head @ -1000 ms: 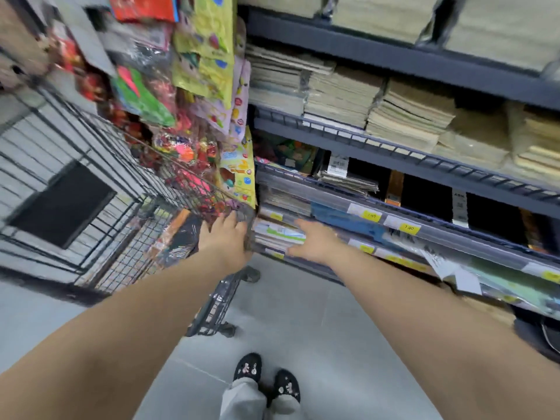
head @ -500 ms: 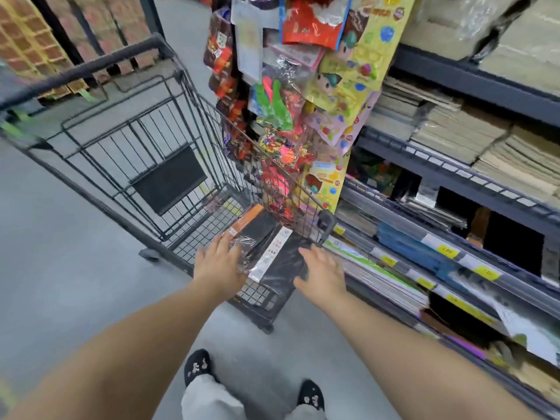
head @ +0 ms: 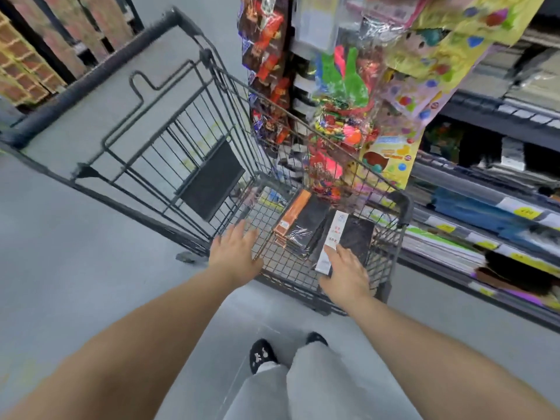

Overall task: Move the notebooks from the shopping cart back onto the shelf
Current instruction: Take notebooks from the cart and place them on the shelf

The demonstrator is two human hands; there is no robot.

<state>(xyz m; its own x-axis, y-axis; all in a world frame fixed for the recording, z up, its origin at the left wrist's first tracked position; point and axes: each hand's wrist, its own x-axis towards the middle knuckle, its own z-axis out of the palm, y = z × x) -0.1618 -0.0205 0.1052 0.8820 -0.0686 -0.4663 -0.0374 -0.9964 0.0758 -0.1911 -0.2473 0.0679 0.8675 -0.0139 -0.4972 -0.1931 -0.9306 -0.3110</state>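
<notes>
Nearest the cam: grey trouser legs (head: 303, 383) and black patterned shoes (head: 262, 354) on the smooth grey floor (head: 91, 268). Both bare forearms reach fwd into the dark-grey wire shopping cart (head: 404, 207).

L hand (head: 235, 256): fingers straight and spread, holding nothing, over the basket's near-left mesh.

R hand (head: 345, 274): fingers straight, palm down, over the near end of the black notebook with white paper band (head: 351, 237). No finger curls round an edge, so not yet a hold. Actual contact can't be told.

Just left of that notebook lies the stack of black notebooks with orange spine strip (head: 298, 228). Both lie flat on the basket floor toward its near-right corner. Long axes run away from the person, approx. in line w/ the R forearm.

Key relation: the banded notebook sits directly under and ahead of the R fingertips. The stack lies between the two hands, slightly nearer L.

Judgement: R is best placed to lift the banded one, prob. by its short near edge, and L could take the stack.

Beyond, to the right: dark metal shelving (head: 472, 115) w/ yellow price tags, the destination. Bright plastic toy packets (head: 342, 86) hang over the cart's far side.
</notes>
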